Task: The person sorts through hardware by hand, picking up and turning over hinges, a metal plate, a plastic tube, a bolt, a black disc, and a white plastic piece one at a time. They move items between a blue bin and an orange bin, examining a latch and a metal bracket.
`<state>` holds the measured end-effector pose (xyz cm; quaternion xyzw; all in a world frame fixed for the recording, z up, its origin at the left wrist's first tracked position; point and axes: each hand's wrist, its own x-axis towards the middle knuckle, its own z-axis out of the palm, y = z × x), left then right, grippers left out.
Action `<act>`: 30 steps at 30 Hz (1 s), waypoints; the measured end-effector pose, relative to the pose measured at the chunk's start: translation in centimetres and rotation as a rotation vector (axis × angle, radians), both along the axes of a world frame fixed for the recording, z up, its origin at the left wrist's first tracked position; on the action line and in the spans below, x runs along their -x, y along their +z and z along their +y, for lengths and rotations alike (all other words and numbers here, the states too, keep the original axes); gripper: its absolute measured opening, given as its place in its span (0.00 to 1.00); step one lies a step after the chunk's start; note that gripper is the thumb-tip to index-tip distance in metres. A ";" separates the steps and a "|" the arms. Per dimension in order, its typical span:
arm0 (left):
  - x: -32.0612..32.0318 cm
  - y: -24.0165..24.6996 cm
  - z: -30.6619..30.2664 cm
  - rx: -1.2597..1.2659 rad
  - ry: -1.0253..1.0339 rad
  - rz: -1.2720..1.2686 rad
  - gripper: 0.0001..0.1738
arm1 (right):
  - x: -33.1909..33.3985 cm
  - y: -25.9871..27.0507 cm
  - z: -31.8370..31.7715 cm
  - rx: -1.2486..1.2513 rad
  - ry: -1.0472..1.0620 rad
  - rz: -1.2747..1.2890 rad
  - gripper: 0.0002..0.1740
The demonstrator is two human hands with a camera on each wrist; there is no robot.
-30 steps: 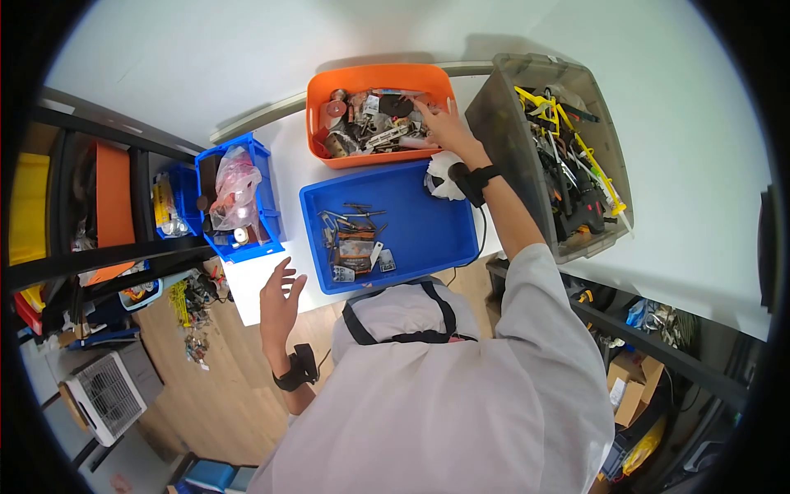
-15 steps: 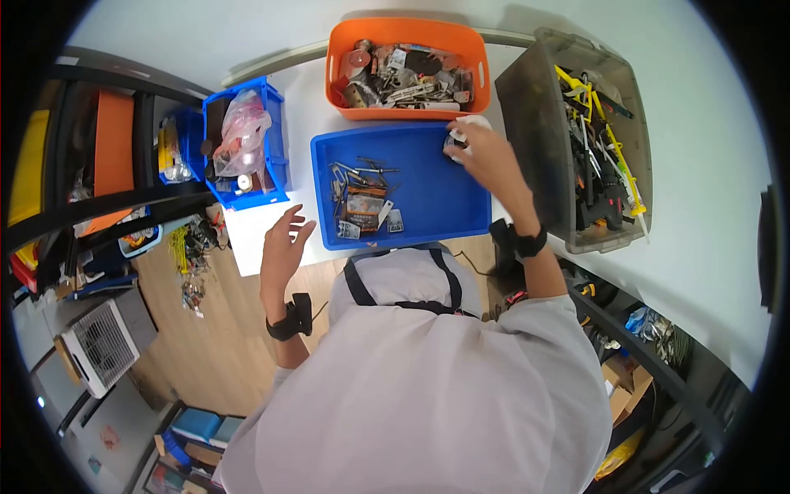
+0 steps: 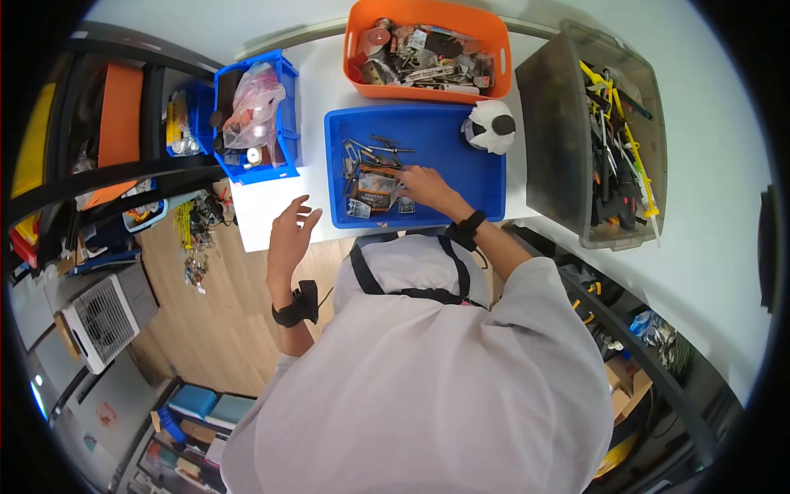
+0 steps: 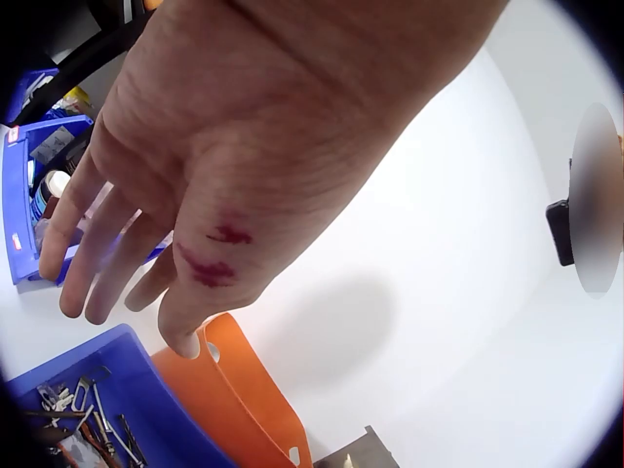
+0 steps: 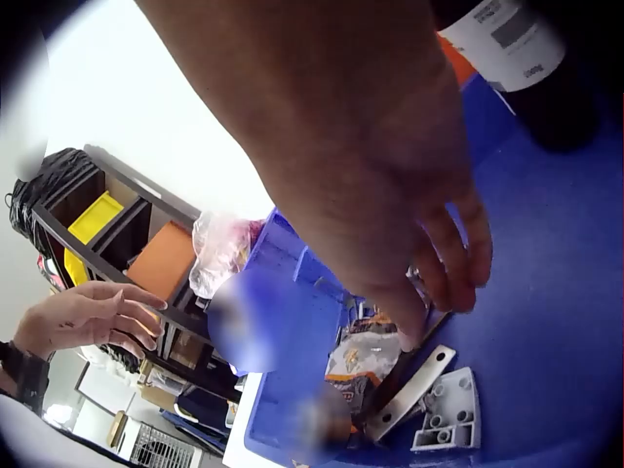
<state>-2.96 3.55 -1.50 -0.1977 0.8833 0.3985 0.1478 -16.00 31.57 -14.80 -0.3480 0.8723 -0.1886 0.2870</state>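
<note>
My right hand [image 3: 428, 189] reaches down into a blue tray [image 3: 461, 196], over small metal parts at its left end. In the right wrist view its thumb and fingertips come right at a dark strip [image 5: 395, 382]; whether they pinch it I cannot tell. Beside them lie an orange-and-black packet [image 3: 375, 188], a flat metal plate with holes [image 5: 414, 392] and a grey molded piece [image 5: 450, 414]. Several thin metal rods [image 3: 388, 150] lie behind. My left hand [image 3: 290, 235] hangs in the air left of the tray, fingers loosely bent, holding nothing.
A dark cylinder with a white label [image 3: 491, 138] stands in the tray's back right corner. Behind is an orange basket [image 3: 428, 92] of mixed hardware. A grey bin [image 3: 555, 140] of tools stands right; a blue bin [image 3: 288, 123] holding a plastic bag [image 3: 253, 107] stands left.
My right hand has moved from the orange basket, past the white-labelled cylinder, to the small parts at the tray's left. The left hand has barely moved. The head view has shifted.
</note>
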 end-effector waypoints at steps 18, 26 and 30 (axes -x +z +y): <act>-4.4 -0.5 -1.4 0.014 0.121 -0.028 0.27 | -4.0 -3.9 -10.1 0.123 0.520 0.457 0.10; -4.3 -0.9 -1.8 0.022 0.111 -0.002 0.25 | -0.5 -2.2 -8.1 0.268 0.244 0.238 0.09; -2.7 0.6 -0.5 -0.035 0.112 0.040 0.23 | 2.2 1.2 -6.0 0.345 -0.052 -0.231 0.11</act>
